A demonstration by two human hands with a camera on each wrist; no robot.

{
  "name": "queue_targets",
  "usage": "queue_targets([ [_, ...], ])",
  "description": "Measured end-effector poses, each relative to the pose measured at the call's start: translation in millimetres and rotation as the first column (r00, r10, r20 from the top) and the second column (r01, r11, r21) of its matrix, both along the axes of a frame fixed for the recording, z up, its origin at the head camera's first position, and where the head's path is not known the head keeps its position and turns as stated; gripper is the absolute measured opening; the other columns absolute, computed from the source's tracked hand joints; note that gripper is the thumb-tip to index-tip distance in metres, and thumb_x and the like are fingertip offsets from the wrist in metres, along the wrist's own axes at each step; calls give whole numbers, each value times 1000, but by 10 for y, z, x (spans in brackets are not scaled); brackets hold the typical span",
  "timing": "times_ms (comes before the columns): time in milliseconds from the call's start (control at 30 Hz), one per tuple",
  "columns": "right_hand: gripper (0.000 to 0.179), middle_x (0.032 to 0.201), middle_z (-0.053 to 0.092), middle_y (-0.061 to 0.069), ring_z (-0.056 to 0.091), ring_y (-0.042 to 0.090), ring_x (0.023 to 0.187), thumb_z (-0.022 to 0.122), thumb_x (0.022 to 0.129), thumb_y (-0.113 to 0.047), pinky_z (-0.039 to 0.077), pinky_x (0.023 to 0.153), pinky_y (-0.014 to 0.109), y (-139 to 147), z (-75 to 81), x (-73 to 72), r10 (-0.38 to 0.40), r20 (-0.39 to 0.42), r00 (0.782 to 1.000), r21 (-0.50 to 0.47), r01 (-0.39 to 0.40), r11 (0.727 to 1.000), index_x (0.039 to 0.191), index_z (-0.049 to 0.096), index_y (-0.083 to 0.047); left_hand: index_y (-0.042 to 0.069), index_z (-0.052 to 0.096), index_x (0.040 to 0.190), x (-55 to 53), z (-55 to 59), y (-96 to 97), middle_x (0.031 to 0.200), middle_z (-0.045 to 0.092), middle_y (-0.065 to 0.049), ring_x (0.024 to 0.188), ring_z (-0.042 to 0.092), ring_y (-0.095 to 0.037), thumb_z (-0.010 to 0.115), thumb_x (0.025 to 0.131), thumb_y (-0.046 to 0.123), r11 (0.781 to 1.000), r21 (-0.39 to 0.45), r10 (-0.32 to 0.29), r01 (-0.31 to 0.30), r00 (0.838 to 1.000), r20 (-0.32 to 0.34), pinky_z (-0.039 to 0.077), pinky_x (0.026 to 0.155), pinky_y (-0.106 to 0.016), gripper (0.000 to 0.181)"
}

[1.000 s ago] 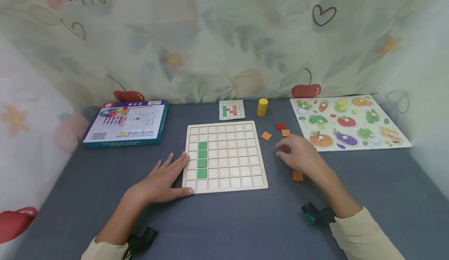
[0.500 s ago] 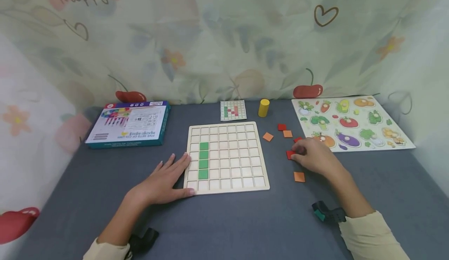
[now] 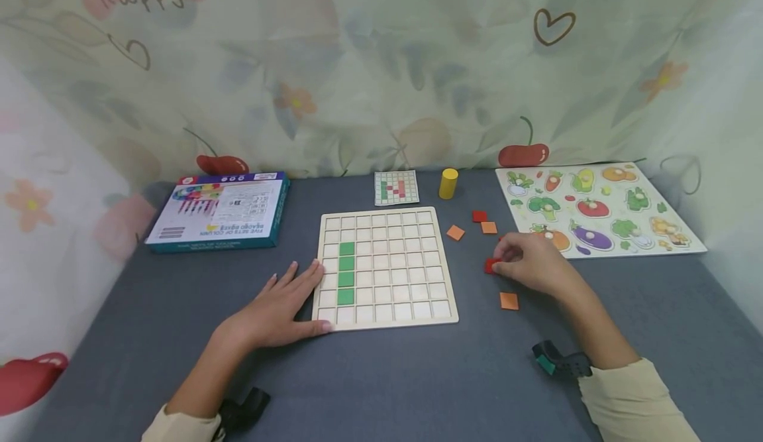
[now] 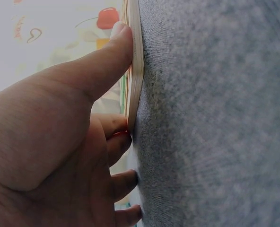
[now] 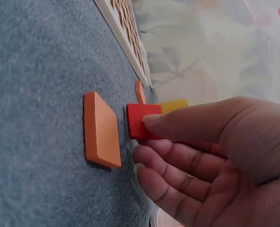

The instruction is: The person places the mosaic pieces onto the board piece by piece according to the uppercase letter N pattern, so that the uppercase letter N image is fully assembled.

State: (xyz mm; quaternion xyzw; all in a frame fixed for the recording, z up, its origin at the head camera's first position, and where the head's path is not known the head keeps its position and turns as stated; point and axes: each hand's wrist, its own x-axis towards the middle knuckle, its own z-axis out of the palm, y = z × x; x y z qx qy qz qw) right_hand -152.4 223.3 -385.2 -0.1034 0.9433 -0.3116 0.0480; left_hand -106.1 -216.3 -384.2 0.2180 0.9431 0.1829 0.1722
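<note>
My right hand (image 3: 533, 263) pinches a small red square tile (image 3: 491, 266) to the right of the wooden grid board (image 3: 393, 326). In the right wrist view the thumb presses on the face of this tile (image 5: 137, 124), which stands tilted up from the cloth, with fingers behind it. An orange tile (image 5: 102, 130) lies close by. My left hand (image 3: 268, 313) rests with fingers spread against the board's left edge, thumb at its lower left corner. Several green tiles (image 3: 346, 263) sit in one column of the board.
Another red tile (image 3: 479, 217) and orange tiles (image 3: 456, 232) lie right of the board. A pattern card (image 3: 396, 187) and a yellow cylinder (image 3: 448, 183) stand behind it. A vegetable picture board (image 3: 650, 254) lies far right, a flat box (image 3: 217, 213) far left.
My right hand has moved right and slightly down from the gap beside the board and taken hold of a red tile, now raised on edge. The left hand stays put.
</note>
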Motion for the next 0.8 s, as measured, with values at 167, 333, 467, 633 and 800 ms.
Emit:
queue_targets([
  [167,8,83,68,4,64,18,72,75,88,-8,53,68,35,-39,32,0,-23,56,998,-73,27,997,94,70,-5,7,20,161,-1,3,0,166,17,-12,150,8,-44,63,91,62,1000,-1,0,0,1000,0,7,113,-68,99],
  [333,9,84,69,5,67,18,70,74,90,-8,55,68,34,-95,50,-12,-21,79,997,-103,29,994,97,73,-3,7,21,160,-5,5,-1,165,17,-13,149,8,-45,63,91,62,1000,-4,0,0,1000,-8,8,113,-68,99],
  [467,9,84,69,5,67,17,70,74,90,-9,55,68,33,-154,55,-34,-14,79,997,-108,23,994,97,74,-4,7,20,161,-8,-1,-2,166,17,-12,149,8,-45,63,91,63,1000,-9,0,0,1000,-8,8,113,-68,99],
  [633,9,83,70,5,68,17,69,74,89,-8,55,66,32,-274,68,-69,12,72,997,-143,-1,990,96,74,-3,7,20,161,-8,-7,-1,166,17,-12,149,8,-45,63,90,63,1000,-10,5,-5,1000,-3,8,113,-68,99],
  [800,7,83,70,5,68,17,68,74,89,-6,55,65,33,-432,62,-96,51,62,997,-191,-38,981,95,74,-2,7,20,161,-3,-8,2,166,17,-12,150,7,-45,63,90,63,1000,-8,8,-8,1000,2,7,113,-68,100],
])
